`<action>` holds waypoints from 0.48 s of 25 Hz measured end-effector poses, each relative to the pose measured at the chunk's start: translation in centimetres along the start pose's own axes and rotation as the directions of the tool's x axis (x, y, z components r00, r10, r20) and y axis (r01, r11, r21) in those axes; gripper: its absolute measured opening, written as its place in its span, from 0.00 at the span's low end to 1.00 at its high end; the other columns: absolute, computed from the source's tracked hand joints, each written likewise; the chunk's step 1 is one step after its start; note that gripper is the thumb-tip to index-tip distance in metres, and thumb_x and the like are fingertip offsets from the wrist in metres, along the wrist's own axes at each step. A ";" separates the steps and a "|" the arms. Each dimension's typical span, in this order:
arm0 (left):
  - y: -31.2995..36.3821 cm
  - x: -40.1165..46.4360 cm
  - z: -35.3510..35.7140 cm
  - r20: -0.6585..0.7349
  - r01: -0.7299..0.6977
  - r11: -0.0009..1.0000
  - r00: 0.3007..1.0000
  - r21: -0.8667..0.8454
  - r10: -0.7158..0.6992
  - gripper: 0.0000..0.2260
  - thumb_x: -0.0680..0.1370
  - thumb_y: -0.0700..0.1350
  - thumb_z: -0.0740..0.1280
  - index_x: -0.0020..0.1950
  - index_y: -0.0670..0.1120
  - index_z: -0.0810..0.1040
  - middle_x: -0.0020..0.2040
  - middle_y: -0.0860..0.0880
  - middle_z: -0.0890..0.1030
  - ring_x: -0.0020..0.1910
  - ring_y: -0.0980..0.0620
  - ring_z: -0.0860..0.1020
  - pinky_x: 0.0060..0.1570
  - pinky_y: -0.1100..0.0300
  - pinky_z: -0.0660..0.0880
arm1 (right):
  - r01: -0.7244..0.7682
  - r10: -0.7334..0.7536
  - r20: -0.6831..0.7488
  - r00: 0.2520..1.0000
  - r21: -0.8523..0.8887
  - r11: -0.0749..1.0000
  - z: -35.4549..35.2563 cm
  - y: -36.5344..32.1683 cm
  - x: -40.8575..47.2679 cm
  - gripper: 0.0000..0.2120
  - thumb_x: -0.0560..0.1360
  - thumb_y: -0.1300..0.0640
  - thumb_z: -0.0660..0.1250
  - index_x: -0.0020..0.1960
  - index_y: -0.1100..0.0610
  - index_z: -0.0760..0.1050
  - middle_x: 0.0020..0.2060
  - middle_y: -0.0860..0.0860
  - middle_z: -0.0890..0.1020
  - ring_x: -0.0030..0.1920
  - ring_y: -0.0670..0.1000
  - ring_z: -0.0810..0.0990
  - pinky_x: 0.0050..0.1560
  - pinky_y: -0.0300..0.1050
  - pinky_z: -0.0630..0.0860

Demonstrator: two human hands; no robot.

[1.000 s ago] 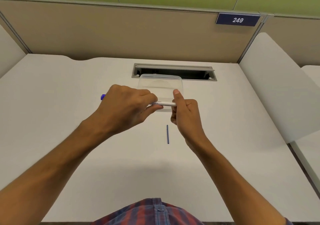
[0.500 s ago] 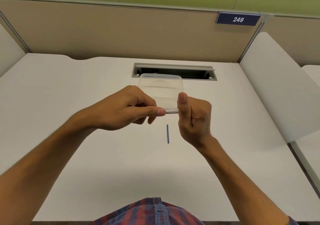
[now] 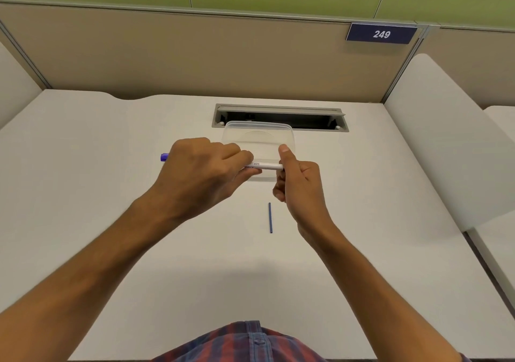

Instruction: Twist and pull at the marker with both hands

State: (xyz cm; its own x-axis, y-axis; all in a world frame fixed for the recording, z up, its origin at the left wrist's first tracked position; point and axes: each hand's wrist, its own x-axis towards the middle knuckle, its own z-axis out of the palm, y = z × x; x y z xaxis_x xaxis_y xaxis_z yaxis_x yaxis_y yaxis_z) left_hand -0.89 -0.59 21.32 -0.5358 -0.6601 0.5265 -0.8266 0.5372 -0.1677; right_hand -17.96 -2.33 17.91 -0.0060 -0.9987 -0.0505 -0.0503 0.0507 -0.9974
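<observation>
Two hands hold one white marker (image 3: 264,166) level above the desk: the left hand (image 3: 200,175) wraps its fingers round the barrel, the purple cap end poking out past its knuckles, and the right hand (image 3: 298,183) pinches the other end, thumb raised. One clear plastic container (image 3: 259,135) sits just behind them, one thin blue stick (image 3: 270,217) lies on the white desk (image 3: 111,194) near the right wrist, and one cable slot (image 3: 280,116) lies beyond.

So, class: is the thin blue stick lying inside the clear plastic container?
No: the thin blue stick lies on the bare white desk, nearer the person than the clear plastic container.
</observation>
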 end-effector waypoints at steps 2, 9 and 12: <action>0.1 -0.1 0.1 0.021 0.026 0.997 0.999 -0.077 -0.024 0.14 0.79 0.53 0.65 0.41 0.45 0.81 0.29 0.49 0.78 0.22 0.46 0.69 0.25 0.61 0.59 | 0.093 -0.093 -0.014 0.996 -0.003 0.996 -0.2 0.0 -0.1 0.26 0.82 0.50 0.58 0.31 0.64 0.67 0.21 0.46 0.63 0.24 0.44 0.61 0.27 0.41 0.60; 0.5 0.6 -1.8 0.283 0.327 0.727 0.941 -0.604 -0.188 0.20 0.77 0.61 0.59 0.36 0.49 0.79 0.23 0.50 0.68 0.24 0.51 0.64 0.26 0.58 0.61 | 0.581 -0.584 0.005 0.812 -0.112 0.806 -1.0 -0.5 -0.4 0.28 0.82 0.44 0.55 0.27 0.55 0.63 0.22 0.49 0.63 0.24 0.49 0.61 0.26 0.45 0.58; 0.3 0.6 -2.2 0.280 0.316 0.732 0.944 -0.603 -0.177 0.18 0.77 0.61 0.60 0.37 0.50 0.79 0.23 0.52 0.67 0.24 0.52 0.64 0.26 0.60 0.60 | 0.634 -0.643 0.019 0.766 -0.191 0.750 -1.1 -0.2 -0.5 0.30 0.82 0.45 0.54 0.29 0.64 0.68 0.23 0.53 0.69 0.26 0.51 0.66 0.26 0.45 0.62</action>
State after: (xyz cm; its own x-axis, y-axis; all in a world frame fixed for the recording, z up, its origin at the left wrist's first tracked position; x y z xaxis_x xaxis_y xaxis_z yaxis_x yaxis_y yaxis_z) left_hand -1.04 0.35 23.44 -0.4078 -0.8648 0.2928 -0.6711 0.5013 0.5462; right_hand -19.08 -1.82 18.22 0.0465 -0.7976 0.6013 -0.2326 -0.5941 -0.7700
